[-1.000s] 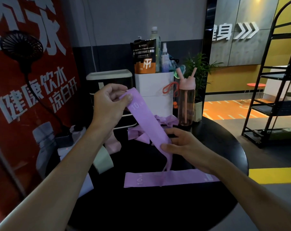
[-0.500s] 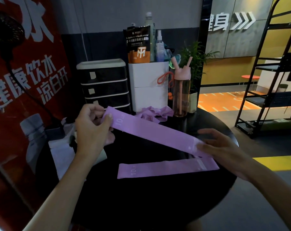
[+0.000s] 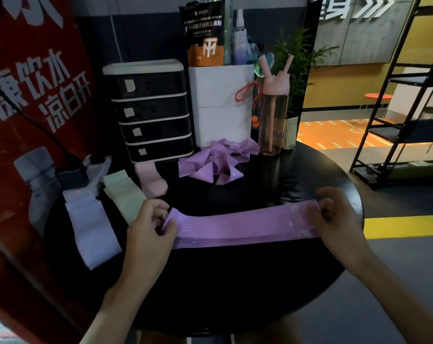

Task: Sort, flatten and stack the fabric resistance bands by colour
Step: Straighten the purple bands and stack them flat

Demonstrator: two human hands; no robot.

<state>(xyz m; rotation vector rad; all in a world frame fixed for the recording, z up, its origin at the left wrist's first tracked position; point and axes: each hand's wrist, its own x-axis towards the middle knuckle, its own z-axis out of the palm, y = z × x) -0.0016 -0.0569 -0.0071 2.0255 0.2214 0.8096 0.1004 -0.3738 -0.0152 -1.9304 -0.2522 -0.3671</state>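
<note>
– Laying the purple band (image 3: 240, 225) down well: how would you go about it?
– Both ends are held. The left grip (image 3: 151, 224) has its fingers curled round the bunched left end, and the right grip (image 3: 334, 219) pinches the right end. The band is stretched just above the black surface (image 3: 235, 281), over a flat purple band (image 3: 205, 242) whose near edge shows beneath. I'd hold it taut, smooth out the crumpled left end, match the edges, then lower it.
– And the counts?
– Two purple bands flattened, counting this one. I cannot count the tangled purple heap (image 3: 215, 162) further back. At the left there is one green stack (image 3: 123, 194), layers unclear, then one pink band (image 3: 152, 180) and one pale strip (image 3: 91, 232).
</note>
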